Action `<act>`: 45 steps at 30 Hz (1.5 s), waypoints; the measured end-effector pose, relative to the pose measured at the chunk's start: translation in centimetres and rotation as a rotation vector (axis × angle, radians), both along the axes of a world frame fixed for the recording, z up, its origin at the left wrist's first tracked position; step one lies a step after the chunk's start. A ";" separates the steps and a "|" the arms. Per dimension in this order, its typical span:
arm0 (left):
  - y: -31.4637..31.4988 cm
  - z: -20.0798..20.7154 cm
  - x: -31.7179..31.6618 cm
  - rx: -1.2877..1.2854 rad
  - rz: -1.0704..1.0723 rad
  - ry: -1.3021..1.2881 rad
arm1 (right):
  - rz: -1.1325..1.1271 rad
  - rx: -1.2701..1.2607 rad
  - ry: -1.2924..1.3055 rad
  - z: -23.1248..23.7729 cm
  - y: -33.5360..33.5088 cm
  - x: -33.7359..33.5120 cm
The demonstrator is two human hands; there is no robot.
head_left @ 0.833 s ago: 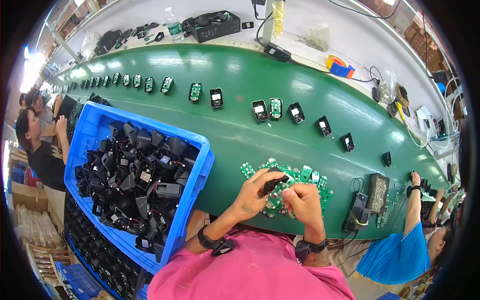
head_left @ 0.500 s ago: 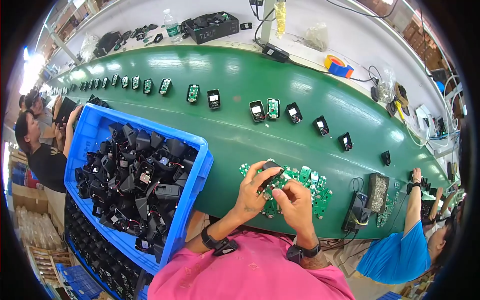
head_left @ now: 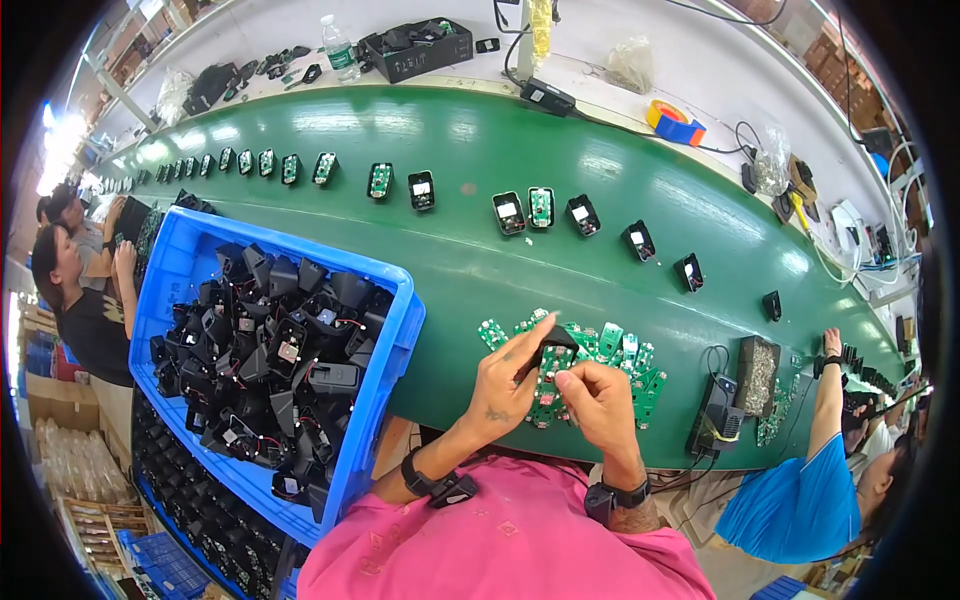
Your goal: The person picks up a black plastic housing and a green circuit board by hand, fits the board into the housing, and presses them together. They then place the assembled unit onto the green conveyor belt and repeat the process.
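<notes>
In front of my chest, my left hand (head_left: 505, 388) is wrapped round a small black plastic housing (head_left: 559, 340), its index finger stretched along the side. My right hand (head_left: 602, 402) is closed, thumb and fingertips pinching a small green circuit board (head_left: 551, 372) against the near side of the housing. Whether the board is seated inside it I cannot tell. Beneath and beyond both hands, a pile of loose green circuit boards (head_left: 648, 393) lies on the green bench; my hands hide part of it.
A blue crate (head_left: 408, 325) heaped with black housings stands at left. Across the green bench (head_left: 450, 265) runs a spaced row of housings, some with boards showing. A black power unit (head_left: 712, 415) and a foam-like block (head_left: 757, 378) sit at right. Co-workers flank both sides.
My left hand has turned the housing, and the green board now shows more fully against it. My right hand has shifted slightly right and down. At right, a co-worker's hand has moved a little.
</notes>
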State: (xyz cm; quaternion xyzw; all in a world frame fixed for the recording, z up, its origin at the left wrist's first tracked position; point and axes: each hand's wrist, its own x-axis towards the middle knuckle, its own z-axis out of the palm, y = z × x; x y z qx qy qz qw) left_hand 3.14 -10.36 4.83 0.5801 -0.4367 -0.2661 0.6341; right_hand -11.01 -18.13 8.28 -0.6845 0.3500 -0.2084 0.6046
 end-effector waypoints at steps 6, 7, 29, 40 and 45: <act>0.4 -0.3 0.3 -0.026 -0.083 -0.021 | -0.139 -0.100 0.019 -0.3 0.2 0.5; 0.5 -0.2 0.5 -0.027 -0.085 -0.021 | -0.162 -0.125 0.018 -0.3 0.2 0.5; 0.6 -1.1 1.8 0.186 -0.315 0.591 | -0.091 -0.228 0.080 -1.4 0.8 2.7; 1.0 -3.8 5.8 0.208 -0.069 0.459 | 0.473 -0.773 0.169 0.6 -2.1 6.4; 1.3 -4.2 7.1 0.189 0.132 0.495 | 0.672 -0.823 0.277 1.5 -4.3 11.5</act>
